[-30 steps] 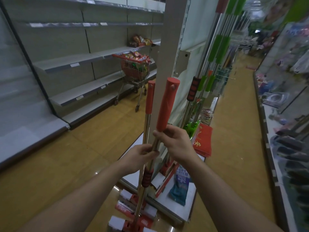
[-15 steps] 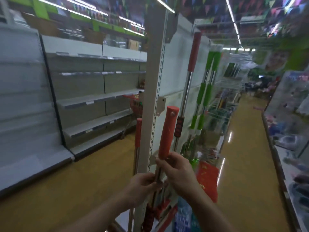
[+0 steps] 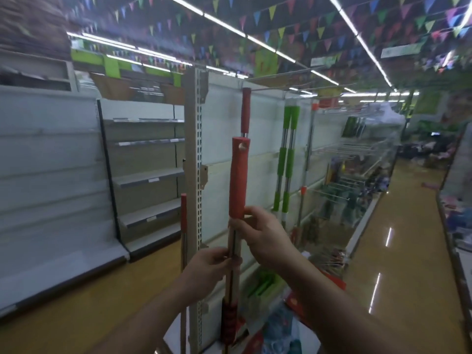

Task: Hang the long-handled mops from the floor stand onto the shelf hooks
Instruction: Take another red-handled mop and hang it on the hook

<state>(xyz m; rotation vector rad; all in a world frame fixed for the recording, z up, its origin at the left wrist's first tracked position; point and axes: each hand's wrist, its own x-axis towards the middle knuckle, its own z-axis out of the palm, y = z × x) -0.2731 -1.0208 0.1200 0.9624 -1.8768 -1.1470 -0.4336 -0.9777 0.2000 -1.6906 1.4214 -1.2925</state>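
Gripping | red-handled mop (image 3: 238,192) held upright beside the slotted shelf post (image 3: 192,149) | steel shaft (image 3: 236,242) clamped by left hand (image 3: 207,269), pinched by right hand (image 3: 263,236) just under the red grip (image 3: 239,167) | judged stiff, light, shaft slippery; hanging hole (image 3: 242,147) best left uncovered.

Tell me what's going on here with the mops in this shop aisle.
A person holds a red-handled mop upright with both hands beside a shelf unit. The right hand grips the shaft just below the red grip, and the left hand grips the metal shaft lower down. The handle's top is below the hook, so this mop is not yet hung. Another red mop hangs from that hook, with two green-handled mops hanging beside it.
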